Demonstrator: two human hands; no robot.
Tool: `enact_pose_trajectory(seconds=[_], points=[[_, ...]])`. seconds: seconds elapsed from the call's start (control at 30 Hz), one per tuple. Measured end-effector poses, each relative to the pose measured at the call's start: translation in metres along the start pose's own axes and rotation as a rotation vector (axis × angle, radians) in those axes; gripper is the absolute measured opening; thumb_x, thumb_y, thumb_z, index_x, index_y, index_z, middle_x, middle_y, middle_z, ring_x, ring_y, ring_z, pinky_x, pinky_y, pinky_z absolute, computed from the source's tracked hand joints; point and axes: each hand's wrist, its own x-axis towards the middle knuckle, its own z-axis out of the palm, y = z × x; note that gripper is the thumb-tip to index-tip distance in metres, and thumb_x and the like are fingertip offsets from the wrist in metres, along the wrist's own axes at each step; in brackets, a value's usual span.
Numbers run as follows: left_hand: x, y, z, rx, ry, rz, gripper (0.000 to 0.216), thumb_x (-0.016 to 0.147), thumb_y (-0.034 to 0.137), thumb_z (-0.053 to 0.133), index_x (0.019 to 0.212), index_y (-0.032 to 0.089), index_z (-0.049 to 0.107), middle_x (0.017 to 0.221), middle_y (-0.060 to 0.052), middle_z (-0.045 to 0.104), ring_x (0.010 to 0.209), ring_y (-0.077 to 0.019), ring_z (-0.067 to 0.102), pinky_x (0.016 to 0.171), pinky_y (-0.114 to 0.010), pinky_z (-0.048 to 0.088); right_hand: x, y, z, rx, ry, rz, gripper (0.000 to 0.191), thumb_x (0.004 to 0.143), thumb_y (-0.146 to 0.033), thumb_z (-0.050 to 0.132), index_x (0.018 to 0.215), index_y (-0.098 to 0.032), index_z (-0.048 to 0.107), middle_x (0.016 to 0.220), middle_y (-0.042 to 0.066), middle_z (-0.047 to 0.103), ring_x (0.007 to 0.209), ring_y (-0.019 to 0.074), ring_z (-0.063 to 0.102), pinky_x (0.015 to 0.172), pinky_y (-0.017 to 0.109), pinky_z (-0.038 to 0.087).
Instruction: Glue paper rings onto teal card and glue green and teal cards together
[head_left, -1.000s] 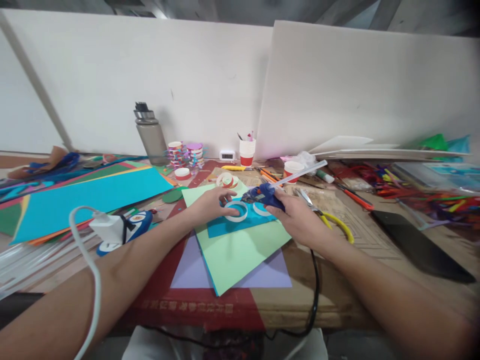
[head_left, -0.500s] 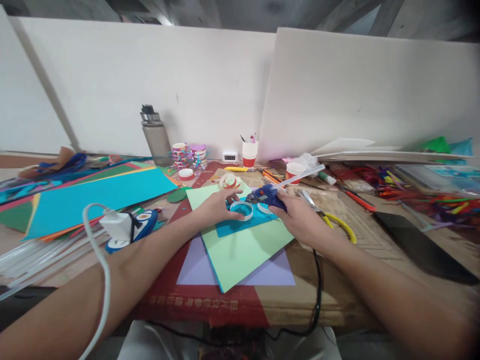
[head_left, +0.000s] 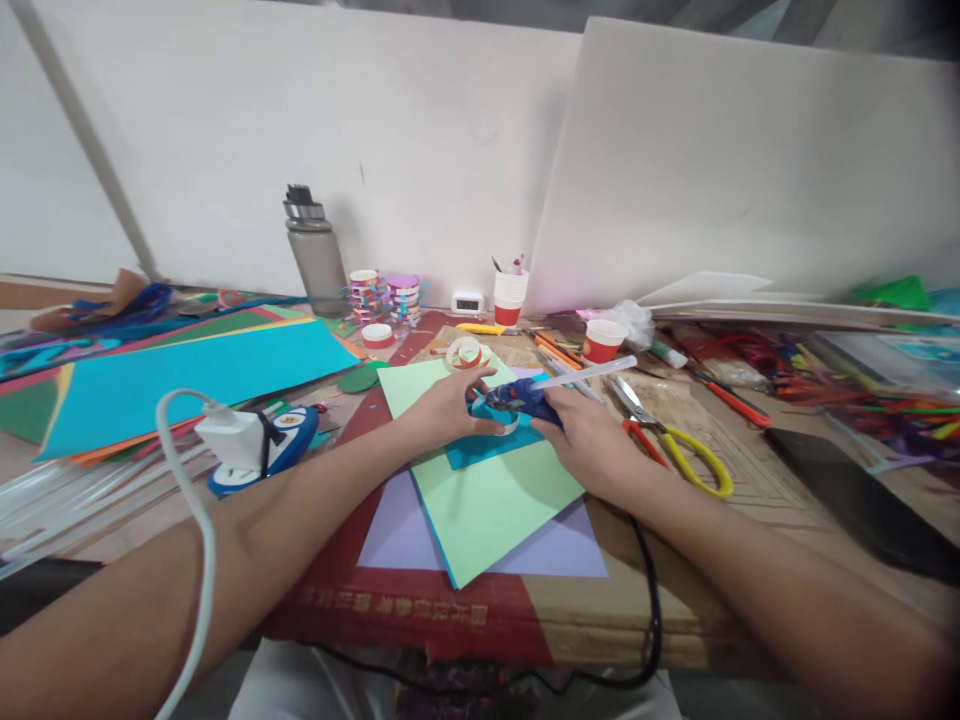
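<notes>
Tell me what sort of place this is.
Probably a craft workspace: the right hand holds what looks like a hot-glue gun, scissors lie nearby, and sheets of coloured paper are spread out to the left.

Between the forearms point(head_left: 322, 480), the passage over the light green sheet point(head_left: 499, 515) is free up to the glue gun point(head_left: 531, 398), which blocks the farther way; at right, the scissors point(head_left: 658, 428) and black cable point(head_left: 655, 600) obstruct
</notes>
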Motion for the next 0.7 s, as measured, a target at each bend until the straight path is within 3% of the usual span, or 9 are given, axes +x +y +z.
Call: enact_pose_trajectory(seconds=[0.13, 0.43, 0.7], points=[[0.000, 0.000, 0.001, -0.009, -0.003, -0.003, 0.088, 0.060, 0.056, 0.072, 0.134, 0.018, 0.044, 0.109, -0.006, 0.063, 0.094, -0.0221, 0.060, 0.078, -0.030, 0.046, 0.000, 0.002, 0.002, -0.037, 0.028, -0.030, 0.018, 0.091, -0.029, 0.045, 0.098, -0.016, 0.056, 0.099, 0.011, 0.063, 0.093, 0.0229, 0.057, 0.079, 0.032, 0.042], [0.000, 0.001, 0.000, -0.010, -0.035, -0.018, 0.088, 0.061, 0.057, 0.071, 0.135, 0.018, 0.042, 0.108, -0.005, 0.062, 0.089, -0.0203, 0.059, 0.073, -0.029, 0.045, -0.005, 0.003, -0.015, -0.119, -0.047, 0.069, 0.022, 0.092, -0.029, 0.040, 0.102, -0.015, 0.054, 0.100, 0.013, 0.064, 0.094, 0.0257, 0.058, 0.080, 0.035, 0.042], [0.001, 0.005, -0.002, -0.003, -0.049, -0.040, 0.088, 0.060, 0.053, 0.072, 0.135, 0.018, 0.042, 0.110, -0.005, 0.062, 0.090, -0.0208, 0.059, 0.078, -0.030, 0.045, 0.000, 0.001, -0.006, -0.056, -0.042, 0.067, 0.022, 0.091, -0.029, 0.043, 0.103, -0.016, 0.056, 0.105, 0.013, 0.064, 0.097, 0.0254, 0.057, 0.081, 0.034, 0.042]])
